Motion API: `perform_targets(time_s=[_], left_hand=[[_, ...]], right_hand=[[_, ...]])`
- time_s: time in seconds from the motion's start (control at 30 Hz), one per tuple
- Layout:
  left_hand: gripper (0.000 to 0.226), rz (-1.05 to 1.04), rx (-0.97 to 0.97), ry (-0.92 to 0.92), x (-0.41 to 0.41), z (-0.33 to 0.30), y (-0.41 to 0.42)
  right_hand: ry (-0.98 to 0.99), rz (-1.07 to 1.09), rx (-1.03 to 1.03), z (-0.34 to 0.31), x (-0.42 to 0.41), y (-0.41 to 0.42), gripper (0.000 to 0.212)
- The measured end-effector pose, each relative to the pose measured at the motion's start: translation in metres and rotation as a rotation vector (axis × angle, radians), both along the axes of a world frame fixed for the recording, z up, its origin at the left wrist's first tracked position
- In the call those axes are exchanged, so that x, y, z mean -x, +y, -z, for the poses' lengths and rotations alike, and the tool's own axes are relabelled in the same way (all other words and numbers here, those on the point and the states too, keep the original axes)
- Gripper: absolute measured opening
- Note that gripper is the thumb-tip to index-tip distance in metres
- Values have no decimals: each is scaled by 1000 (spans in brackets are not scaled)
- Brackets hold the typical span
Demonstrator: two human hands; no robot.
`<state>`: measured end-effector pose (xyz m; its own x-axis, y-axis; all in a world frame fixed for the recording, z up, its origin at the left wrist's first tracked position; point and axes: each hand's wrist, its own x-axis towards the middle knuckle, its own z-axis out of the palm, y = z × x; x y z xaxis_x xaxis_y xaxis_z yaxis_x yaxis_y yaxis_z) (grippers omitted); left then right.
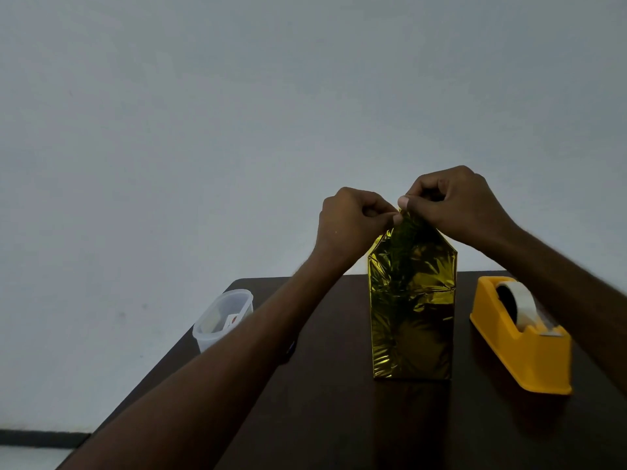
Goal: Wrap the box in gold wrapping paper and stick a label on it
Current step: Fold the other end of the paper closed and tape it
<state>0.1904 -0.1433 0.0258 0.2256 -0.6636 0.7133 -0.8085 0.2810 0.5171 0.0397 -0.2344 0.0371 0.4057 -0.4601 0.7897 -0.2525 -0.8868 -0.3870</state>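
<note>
Gold paper is seen wrapped round an upright box standing on the dark surface, gathered to a peak at its top. That peak is pinched from the left by the left hand, fingers curled, and from the right by the right hand, thumb and fingers closed on the foil. A yellow tape dispenser is set just right of the box; a clear plastic tub holding small items is placed well left, near the surface's edge.
</note>
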Motion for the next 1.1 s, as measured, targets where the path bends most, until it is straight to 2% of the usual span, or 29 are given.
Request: perform_targets(time_s=[0.5,0.87,1.1], left_hand=[[14,121,-129,9,-13,-10,-6],[12,204,-164,85,-18,-9,-9],[12,248,-192,110,-19,-13,-13]], right_hand=[[32,12,32,-3,-1,-2,15],[-54,-47,-77,-4,9,-7,19],[131,-175,-223,0,35,-12,19]])
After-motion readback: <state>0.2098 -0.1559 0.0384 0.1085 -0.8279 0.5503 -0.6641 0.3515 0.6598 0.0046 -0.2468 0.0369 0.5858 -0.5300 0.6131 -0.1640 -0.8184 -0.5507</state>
